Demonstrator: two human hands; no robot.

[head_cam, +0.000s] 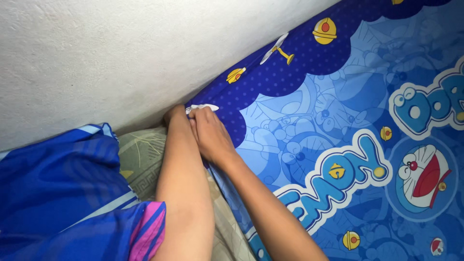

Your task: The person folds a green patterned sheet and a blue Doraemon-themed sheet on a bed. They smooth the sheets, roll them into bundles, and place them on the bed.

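Room: rough white plastered wall (121,53) across the upper left, meeting the bed along a line that climbs from lower left to upper right; bed: mattress (145,154) with pale greenish patterned ticking, bare in a strip below the wall.

Lower left: bunched blue cloth (58,193) with pale stripes and a pink-striped corner, lying over the mattress and just beside the left forearm.

Centre: left hand (176,115) pushed into the gap between wall and mattress, fingers hidden, grip cannot be told; right hand (210,135) touching it, fingers closed on the edge of the bed sheet (338,121) where a small white patch (203,107) shows; both forearms cross the bare mattress and cover part of the sheet's border.

Right: blue cartoon-print bed sheet spread flat over the mattress; dark dotted scalloped border with yellow bells along the wall; long edge running parallel to the wall, lower left to upper right; held corner pointing toward the wall gap.
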